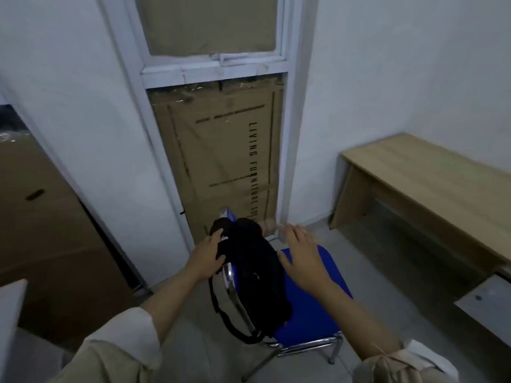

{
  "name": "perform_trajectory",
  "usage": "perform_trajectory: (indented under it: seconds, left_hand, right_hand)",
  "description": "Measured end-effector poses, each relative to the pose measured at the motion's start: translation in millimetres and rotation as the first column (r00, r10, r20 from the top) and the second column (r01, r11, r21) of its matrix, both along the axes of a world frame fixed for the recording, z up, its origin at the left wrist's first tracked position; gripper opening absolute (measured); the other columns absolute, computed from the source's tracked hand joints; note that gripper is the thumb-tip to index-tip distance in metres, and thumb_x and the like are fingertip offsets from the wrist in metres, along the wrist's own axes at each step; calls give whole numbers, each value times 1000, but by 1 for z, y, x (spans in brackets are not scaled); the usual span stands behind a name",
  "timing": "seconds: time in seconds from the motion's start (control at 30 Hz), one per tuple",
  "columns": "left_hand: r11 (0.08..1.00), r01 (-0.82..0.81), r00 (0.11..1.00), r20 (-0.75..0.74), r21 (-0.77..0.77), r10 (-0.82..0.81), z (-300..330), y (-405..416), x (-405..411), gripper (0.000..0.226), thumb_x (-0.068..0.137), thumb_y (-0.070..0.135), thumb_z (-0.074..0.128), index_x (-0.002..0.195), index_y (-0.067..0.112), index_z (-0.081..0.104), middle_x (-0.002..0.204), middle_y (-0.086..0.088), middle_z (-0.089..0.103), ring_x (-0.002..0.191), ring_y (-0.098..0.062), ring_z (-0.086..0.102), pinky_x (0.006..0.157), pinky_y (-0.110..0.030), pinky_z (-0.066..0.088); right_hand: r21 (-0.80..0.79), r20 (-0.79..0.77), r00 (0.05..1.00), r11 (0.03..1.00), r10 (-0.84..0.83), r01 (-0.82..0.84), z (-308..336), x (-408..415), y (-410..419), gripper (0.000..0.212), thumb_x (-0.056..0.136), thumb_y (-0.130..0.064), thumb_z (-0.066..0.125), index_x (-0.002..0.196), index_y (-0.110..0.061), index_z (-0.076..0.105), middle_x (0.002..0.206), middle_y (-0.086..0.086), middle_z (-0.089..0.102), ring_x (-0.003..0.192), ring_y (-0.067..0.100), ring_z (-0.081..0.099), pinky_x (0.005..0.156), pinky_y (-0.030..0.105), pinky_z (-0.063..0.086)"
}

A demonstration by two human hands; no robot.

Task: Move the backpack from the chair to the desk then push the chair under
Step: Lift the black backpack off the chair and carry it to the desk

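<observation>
A black backpack (255, 269) sits on the blue chair (312, 308), leaning against the chrome-framed backrest, with a strap hanging over the back. My left hand (210, 257) grips the top left of the backpack. My right hand (302, 257) hovers open just right of the backpack, above the blue seat, fingers spread. The light wooden desk (431, 175) stands to the right against the white wall, with bare floor between it and the chair.
A window frame filled with cardboard (224, 150) faces me. A large cardboard box (41, 230) stands at left. A grey surface (489, 302) lies low at the right edge, near the desk's end.
</observation>
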State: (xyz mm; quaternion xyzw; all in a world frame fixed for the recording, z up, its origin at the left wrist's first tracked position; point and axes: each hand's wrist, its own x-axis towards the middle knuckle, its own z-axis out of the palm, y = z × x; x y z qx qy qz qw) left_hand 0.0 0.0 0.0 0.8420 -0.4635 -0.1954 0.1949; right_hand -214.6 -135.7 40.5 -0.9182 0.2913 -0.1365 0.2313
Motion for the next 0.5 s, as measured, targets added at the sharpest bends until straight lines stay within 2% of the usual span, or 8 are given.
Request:
perform_trajectory:
  seconds: [0.07,0.17,0.23,0.33,0.4,0.5]
  left_hand:
    - [1000,10,996,-91,-2,-10,-2,4,-2,73,97,19,49,150,11,0,152,-20,29,134,-32,37,111,-41,34]
    - [1000,17,996,-91,6,-16,-8,10,-6,73,95,15,50,150,14,2,146,-22,37,127,-33,44,106,-45,40]
    - [1000,-5,998,-68,13,6,-11,11,-6,74,94,17,51,151,16,4,149,-19,32,132,-34,38,110,-46,36]
    - [999,-13,999,-33,50,15,-14,6,1,79,91,23,56,151,15,4,157,-16,18,143,-35,20,118,-50,22]
    - [997,11,998,-64,77,-6,-17,1,5,82,89,25,56,151,15,4,151,-18,30,138,-39,29,113,-53,29]
    - [998,14,990,-138,67,-4,-18,-2,6,79,85,34,56,149,19,12,132,-18,49,120,-38,48,101,-49,43]
  right_hand:
    - [5,11,998,998,55,-55,-3,7,5,54,96,-23,49,145,-18,28,154,6,29,147,26,15,120,48,18]
    - [55,-9,994,992,110,-109,-11,17,20,55,95,-22,51,145,-22,29,153,4,30,145,25,20,120,46,21]
    - [83,-17,993,990,116,-114,-18,23,27,56,94,-22,52,145,-23,30,153,4,30,143,24,22,119,45,23]
    - [113,-47,993,988,107,-101,-24,30,32,56,93,-22,53,144,-24,30,151,5,31,142,24,25,118,47,24]
    - [158,-59,995,985,85,-75,-28,31,35,56,93,-22,53,144,-23,29,151,6,32,142,25,26,118,48,25]
    - [246,-52,998,969,36,-22,-34,31,37,55,93,-23,55,142,-21,31,146,8,36,135,27,32,112,43,35]
